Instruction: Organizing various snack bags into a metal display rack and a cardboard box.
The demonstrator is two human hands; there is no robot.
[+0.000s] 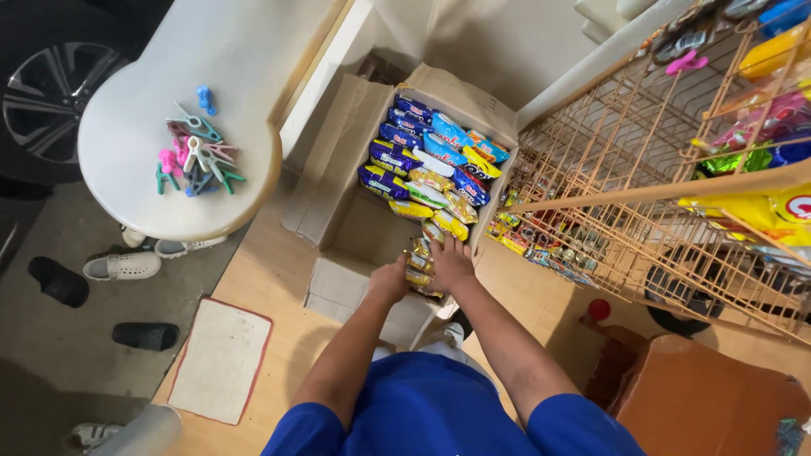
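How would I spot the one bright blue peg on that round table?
Find the round white table at upper left, with its heap of plastic clothes pegs. The small bright blue peg lies alone just above that heap, apart from the tangled pink, green and grey ones.

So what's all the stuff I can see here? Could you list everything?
cardboard box: one, brown, open on the floor, centre
snack packets: many, blue and yellow, packed in the box
white table: one, rounded, upper left
clothes pegs: a heap, pink, green and blue, on the table
wire rack: one, tan, right, holding yellow and other packets
mat: one, pale with red edge, on the floor, lower left
shoes: several, white and black, left
car wheel: one, top left
left hand: in the box, by the gold packets
right hand: on the gold packets
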